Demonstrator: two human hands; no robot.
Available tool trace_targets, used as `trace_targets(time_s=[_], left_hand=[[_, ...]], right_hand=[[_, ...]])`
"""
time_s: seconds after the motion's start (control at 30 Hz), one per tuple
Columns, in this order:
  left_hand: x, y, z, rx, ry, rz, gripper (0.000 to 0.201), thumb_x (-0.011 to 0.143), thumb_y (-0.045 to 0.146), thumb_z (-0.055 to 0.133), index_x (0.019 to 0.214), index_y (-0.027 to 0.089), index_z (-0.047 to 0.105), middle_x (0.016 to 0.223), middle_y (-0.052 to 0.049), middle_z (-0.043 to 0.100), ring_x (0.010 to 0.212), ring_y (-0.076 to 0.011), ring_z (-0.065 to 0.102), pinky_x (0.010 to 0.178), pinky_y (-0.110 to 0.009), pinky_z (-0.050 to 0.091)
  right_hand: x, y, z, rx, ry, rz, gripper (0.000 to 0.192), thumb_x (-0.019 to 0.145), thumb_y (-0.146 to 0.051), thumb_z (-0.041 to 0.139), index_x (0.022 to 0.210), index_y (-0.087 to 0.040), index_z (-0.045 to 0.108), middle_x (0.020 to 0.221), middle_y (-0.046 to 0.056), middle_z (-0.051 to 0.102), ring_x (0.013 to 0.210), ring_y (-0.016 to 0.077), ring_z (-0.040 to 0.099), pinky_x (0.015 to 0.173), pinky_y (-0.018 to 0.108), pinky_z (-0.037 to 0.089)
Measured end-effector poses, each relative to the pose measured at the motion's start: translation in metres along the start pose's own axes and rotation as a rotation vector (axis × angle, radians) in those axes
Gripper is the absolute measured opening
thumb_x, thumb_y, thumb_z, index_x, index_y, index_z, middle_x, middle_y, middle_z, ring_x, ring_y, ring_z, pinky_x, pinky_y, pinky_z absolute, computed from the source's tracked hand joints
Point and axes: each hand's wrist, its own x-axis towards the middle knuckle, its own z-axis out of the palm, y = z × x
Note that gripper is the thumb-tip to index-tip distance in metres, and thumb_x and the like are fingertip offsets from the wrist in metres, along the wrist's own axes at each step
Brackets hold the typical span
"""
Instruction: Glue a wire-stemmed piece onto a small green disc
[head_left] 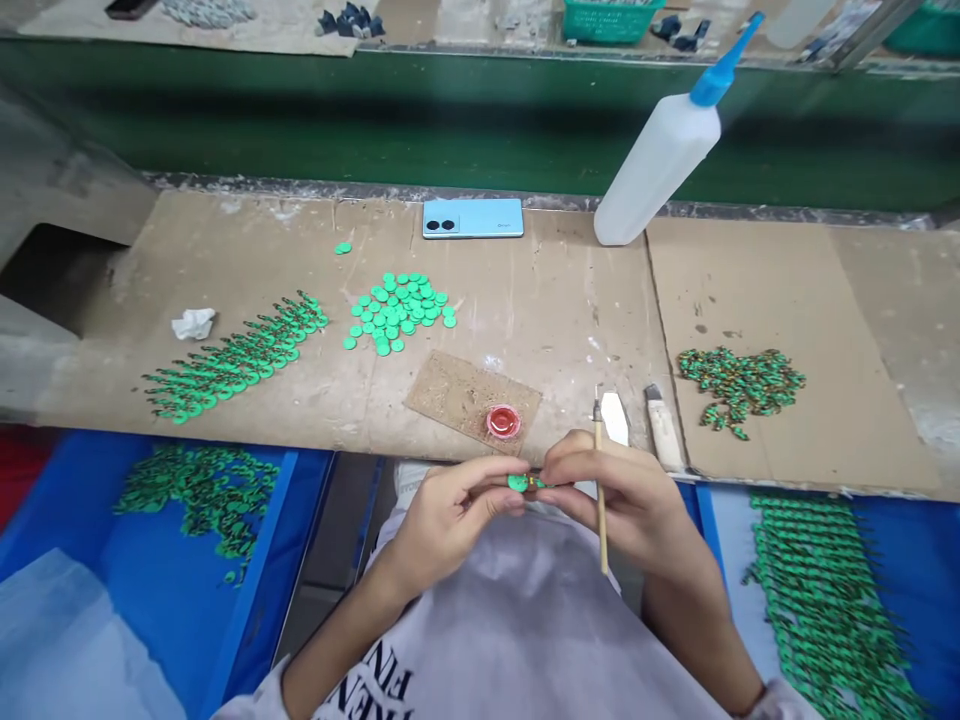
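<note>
Above lap, left hand (450, 510) and right hand (622, 495) fingers pinching small round green disc (517, 483) (right also holds thin wooden stick (600, 500)).

— What is on the bench (570, 300), counted?

— One phone (472, 217), one squeeze bottle (660, 155), one red cap (503, 421), one crumpled tissue (193, 323), and one cork pad (457, 390).

— And the green discs (400, 305)?

— One loose pile, too many to count, plus one stray disc (343, 248). Two heaps of assembled green pieces (236, 357) on the bench, one to each side.

— Bins?

— Two blue trays (262, 560), both holding more green pieces.
</note>
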Motion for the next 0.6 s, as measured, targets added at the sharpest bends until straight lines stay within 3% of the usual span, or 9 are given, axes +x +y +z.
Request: trace_targets(time_s=[0.13,0.33,0.6], left_hand=[[-0.0004,0.0019,-0.0018,0.056,-0.015,0.046,0.020,0.090,0.023,0.076,0.109,0.019,0.080,0.094,-0.006,0.086,0.084,-0.0226,0.084,0.078,-0.029,0.070],[0.0001,0.0059,-0.0050,0.245,-0.004,0.214,0.014,0.092,0.025,0.077,0.104,0.021,0.081,0.091,-0.004,0.086,0.079,-0.0206,0.083,0.074,-0.025,0.067],[-0.0003,0.0006,-0.0073,0.254,-0.040,0.316,0.012,0.092,0.032,0.078,0.095,0.021,0.080,0.088,-0.004,0.086,0.075,-0.0184,0.083,0.066,-0.021,0.064]], right_hand=[[0.0044,-0.0017,-0.0029,0.047,-0.056,0.022,0.012,0.101,-0.015,0.066,0.105,-0.022,0.074,0.089,0.005,0.074,0.080,0.0174,0.069,0.070,0.028,0.058],[0.0023,0.0047,-0.0008,0.079,-0.052,0.154,0.004,0.099,-0.026,0.072,0.101,-0.023,0.071,0.086,0.002,0.072,0.077,0.0163,0.069,0.068,0.028,0.057],[0.0072,0.0078,-0.0035,0.219,-0.118,0.122,0.012,0.103,-0.030,0.067,0.099,-0.021,0.073,0.088,0.004,0.073,0.080,0.0162,0.070,0.070,0.028,0.057]])
